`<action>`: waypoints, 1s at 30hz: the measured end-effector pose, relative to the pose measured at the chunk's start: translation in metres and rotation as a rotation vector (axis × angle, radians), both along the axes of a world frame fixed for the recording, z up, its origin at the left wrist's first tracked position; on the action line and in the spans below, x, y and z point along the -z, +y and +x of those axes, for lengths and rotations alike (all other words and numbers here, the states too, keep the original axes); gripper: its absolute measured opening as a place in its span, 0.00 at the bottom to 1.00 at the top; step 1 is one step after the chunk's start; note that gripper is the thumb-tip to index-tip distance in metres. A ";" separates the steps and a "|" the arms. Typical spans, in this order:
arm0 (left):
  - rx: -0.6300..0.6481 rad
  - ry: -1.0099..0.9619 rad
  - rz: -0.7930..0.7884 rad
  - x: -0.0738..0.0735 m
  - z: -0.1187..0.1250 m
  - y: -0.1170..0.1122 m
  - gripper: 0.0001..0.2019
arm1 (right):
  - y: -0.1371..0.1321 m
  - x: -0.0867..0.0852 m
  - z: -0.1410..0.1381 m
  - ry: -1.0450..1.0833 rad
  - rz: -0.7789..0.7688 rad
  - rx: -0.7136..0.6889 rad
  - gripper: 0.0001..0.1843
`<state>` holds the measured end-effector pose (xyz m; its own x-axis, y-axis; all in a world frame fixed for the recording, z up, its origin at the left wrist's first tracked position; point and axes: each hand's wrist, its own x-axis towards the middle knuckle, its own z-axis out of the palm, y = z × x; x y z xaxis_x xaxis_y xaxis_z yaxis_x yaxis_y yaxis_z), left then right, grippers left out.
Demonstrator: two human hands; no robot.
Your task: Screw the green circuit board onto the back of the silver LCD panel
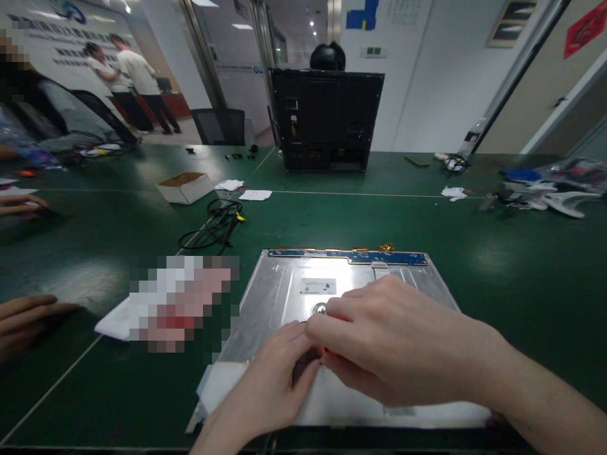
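Observation:
A silver metal display panel (265,309) lies flat in front of me, with a blue circuit board strip (327,254) along its far edge and a small label (318,286) near its middle. Over the panel's centre, my left hand (272,379) has thumb and fingers curled round a dark object, mostly covered. Directly beside it, my right hand (379,341) is closed, its fingertips meeting the left ones. A small orange bit shows between the fingers; what it belongs to is hidden. Just beyond the fingertips is a round metal piece (320,309) on the panel.
Beyond the panel stands a black monitor housing (329,120). A coiled black cable (213,227) and an open white box (184,188) sit to the left. Another person's hand (28,322) rests at the left edge. Plastic-wrapped parts (559,186) lie at the far right of the green table (521,272).

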<state>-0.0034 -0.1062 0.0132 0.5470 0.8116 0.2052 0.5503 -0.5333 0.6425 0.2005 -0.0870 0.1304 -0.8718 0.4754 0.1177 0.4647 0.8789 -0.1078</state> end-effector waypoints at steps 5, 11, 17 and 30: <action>0.012 -0.010 -0.003 0.000 0.000 0.000 0.14 | 0.000 -0.001 0.000 0.015 -0.042 -0.008 0.04; 0.032 -0.028 -0.022 0.003 0.000 0.001 0.14 | 0.002 0.001 0.000 -0.013 0.005 0.004 0.08; 0.013 -0.026 0.012 0.000 0.000 0.001 0.10 | 0.000 0.001 0.000 -0.014 0.029 0.002 0.03; 0.020 -0.027 0.016 0.000 0.000 0.001 0.12 | 0.002 0.001 0.000 -0.018 0.019 0.005 0.07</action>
<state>-0.0033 -0.1052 0.0128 0.5572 0.7971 0.2329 0.5222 -0.5544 0.6481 0.2005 -0.0849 0.1291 -0.8713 0.4780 0.1112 0.4712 0.8781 -0.0825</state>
